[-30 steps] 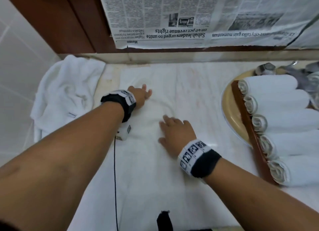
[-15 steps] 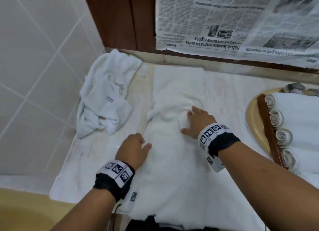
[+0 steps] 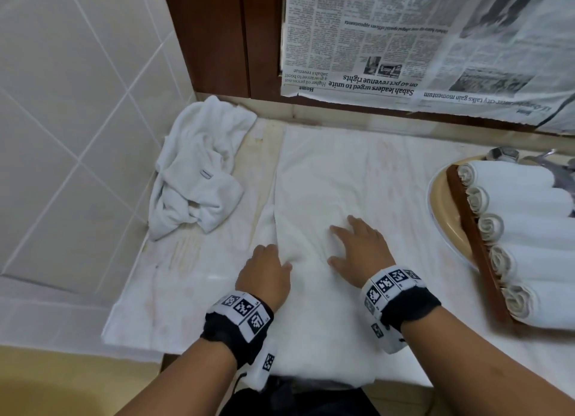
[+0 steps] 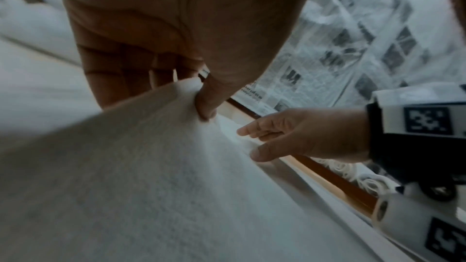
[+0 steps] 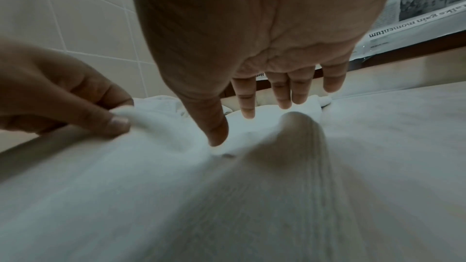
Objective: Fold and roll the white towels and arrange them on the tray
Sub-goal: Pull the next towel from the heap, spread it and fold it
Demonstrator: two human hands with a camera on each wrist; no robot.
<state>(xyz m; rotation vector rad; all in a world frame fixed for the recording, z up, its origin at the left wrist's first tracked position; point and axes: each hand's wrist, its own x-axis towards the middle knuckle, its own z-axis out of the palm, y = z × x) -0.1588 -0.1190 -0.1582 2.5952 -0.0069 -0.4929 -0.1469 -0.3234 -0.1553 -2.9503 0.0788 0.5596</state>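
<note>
Currently the flat towel (image 3: pixel 326 179) lies lengthwise on the worktop (image 3: pixel 193 260), folded into a long strip, with its near end hanging over the front edge. The left hand (image 3: pixel 264 275) pinches the strip's left edge between thumb and curled fingers, as the left wrist view confirms. The right hand (image 3: pixel 357 250) rests on the cloth with fingers straight and spread, holding nothing.

Judged from this layout, the step in hand is squaring and smoothing the fold before rolling. Recommended procedure:

1. Keep the right hand flat as an anchor, so that the strip cannot slide.
2. Draw the pinched edge across until it lines up with the opposite edge; a raised ridge beside the right thumb shows slack to be pressed out.
3. Smooth from the middle outward, then roll from one end with even pressure, so that the roll stays tight.

The tray (image 3: pixel 466 223) stands at the right, carrying five rolled towels (image 3: pixel 529 229) side by side, spiral ends facing left. A new roll probably belongs next to them. The crumpled towel (image 3: pixel 199 173) lies against the tiled wall, well apart from the strip, not yet folded.
</note>
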